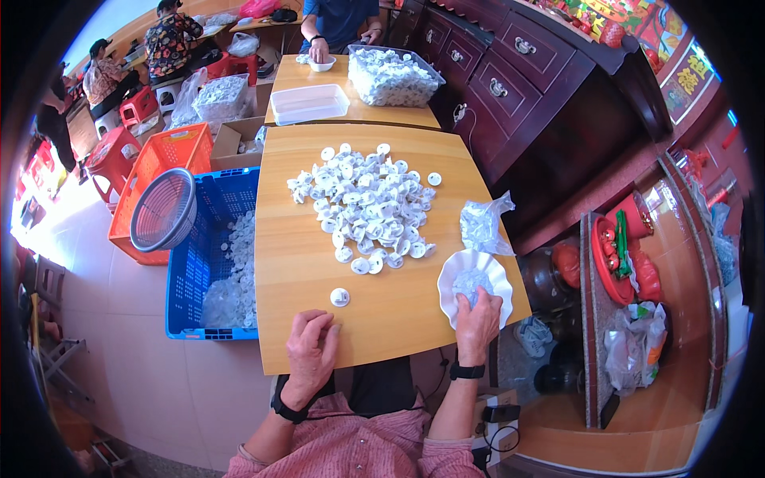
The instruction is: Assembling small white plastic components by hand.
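Observation:
My right hand (478, 325) reaches into a white scalloped bowl (449, 275) at the table's right edge. Its fingers are drawn together on a heap of small clear pieces (470, 280); what they pinch, if anything, cannot be made out. Near the table's front edge rests my left hand (311, 349), fingers curled in, with nothing visible in them. Just beyond it, a single round white plastic part (340, 297) with a dark slot or marking lies on the wood. A large pile of similar white parts (370, 203) covers the middle of the table (291, 263).
A crumpled clear plastic bag (484, 223) lies behind the bowl. Left of the table stand a blue crate (182, 279), a grey mesh basket (163, 209) and an orange crate (171, 151). Across sits a co-worker (343, 20) beside a full clear tub (396, 77) and an open shallow tray (309, 103).

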Tool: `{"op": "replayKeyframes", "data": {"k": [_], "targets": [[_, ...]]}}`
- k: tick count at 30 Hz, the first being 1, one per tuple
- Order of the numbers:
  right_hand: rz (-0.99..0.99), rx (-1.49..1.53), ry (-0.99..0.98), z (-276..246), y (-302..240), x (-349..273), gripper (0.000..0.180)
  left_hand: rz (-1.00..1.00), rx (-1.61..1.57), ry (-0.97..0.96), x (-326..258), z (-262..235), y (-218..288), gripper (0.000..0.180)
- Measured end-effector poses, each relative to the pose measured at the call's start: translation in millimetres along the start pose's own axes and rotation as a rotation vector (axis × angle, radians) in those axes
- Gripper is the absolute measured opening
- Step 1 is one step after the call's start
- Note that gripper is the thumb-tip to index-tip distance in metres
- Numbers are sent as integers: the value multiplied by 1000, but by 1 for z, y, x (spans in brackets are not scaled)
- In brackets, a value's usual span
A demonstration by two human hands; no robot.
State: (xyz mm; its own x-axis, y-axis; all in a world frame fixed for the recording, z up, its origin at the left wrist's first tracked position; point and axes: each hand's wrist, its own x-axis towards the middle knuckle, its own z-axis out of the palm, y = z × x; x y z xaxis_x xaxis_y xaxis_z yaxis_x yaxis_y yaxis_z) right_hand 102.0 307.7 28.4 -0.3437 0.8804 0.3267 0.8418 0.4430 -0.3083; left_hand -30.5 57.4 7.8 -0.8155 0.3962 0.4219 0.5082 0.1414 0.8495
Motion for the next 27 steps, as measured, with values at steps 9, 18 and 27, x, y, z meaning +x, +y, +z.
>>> {"op": "replayKeyframes", "data": {"k": [9, 18, 27], "targets": [[17, 22, -28, 2, 7, 6, 17, -4, 8, -2, -1, -1, 0, 17], [-98, 330, 62, 2, -3, -5, 10, 25, 12, 12, -1, -1, 0, 17], [-279, 647, -165, 17, -50, -59, 10, -21, -6, 3, -3, 0, -2, 16]]}}
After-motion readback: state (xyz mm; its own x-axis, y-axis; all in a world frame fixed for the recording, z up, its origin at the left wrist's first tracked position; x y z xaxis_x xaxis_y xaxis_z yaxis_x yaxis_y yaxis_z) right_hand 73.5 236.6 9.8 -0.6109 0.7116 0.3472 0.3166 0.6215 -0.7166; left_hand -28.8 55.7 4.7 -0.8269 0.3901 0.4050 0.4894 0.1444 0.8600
